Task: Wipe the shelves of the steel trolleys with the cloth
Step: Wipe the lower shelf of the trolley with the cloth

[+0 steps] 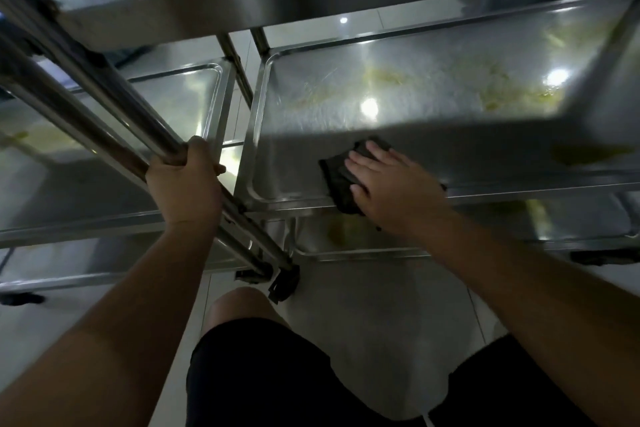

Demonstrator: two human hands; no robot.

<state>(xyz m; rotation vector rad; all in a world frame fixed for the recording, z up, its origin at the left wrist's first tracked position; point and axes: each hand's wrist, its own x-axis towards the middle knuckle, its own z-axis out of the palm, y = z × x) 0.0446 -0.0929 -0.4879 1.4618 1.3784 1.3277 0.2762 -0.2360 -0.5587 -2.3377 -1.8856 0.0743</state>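
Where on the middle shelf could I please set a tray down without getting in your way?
The middle shelf is bare beyond the cloth under the right hand, out to the far rim, though smeared yellow. The near left corner is tight: the left hand grips the post there.

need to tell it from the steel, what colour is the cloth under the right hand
Dark grey, almost black cloth, seen in the head view.

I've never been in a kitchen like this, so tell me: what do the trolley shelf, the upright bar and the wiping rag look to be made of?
The middle shelf looks like brushed stainless steel: grey, reflecting ceiling lights, with yellowish smears. The upright bar gripped by the left hand seems polished steel tubing, shiny and round. The cloth under the right hand looks like dark, soft fabric, crumpled at its edges; its fibre cannot be told.
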